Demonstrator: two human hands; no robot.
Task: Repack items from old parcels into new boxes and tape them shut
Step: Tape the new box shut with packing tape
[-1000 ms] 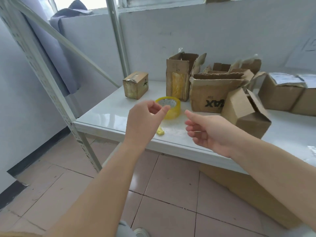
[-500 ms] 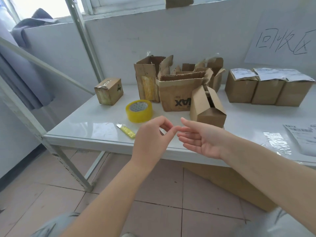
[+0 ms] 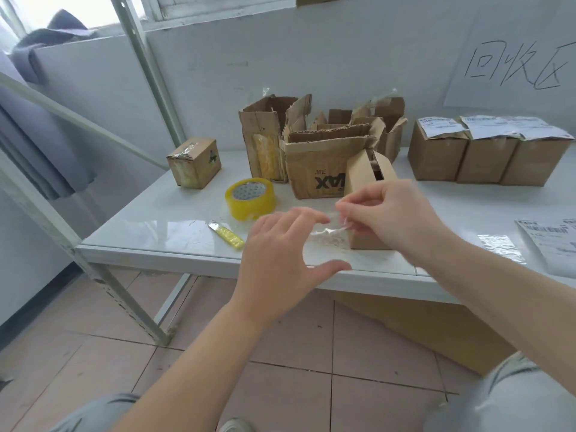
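My right hand (image 3: pixel 392 218) pinches a small scrap of clear tape (image 3: pixel 338 224) above the front of the white table (image 3: pixel 162 226). My left hand (image 3: pixel 280 257) hovers spread just left of the scrap, fingers straight and holding nothing. Behind my right hand a small open cardboard box (image 3: pixel 363 173) stands, partly hidden. A yellow tape roll (image 3: pixel 250 198) lies flat left of my hands. A yellow box cutter (image 3: pixel 226 234) lies near the table's front edge. Torn old parcels (image 3: pixel 314 157) stand at the back.
A small taped box (image 3: pixel 194 162) sits at the table's far left. Three labelled boxes (image 3: pixel 486 151) line the right back. Shipping labels (image 3: pixel 551 241) and a clear film lie at the right. A metal rack post (image 3: pixel 56 219) slants on the left. A big carton stands under the table.
My hands have risen over the table edge. My right hand has gone from open to pinching the tape scrap, while my left hand has spread open. The camera has moved closer.
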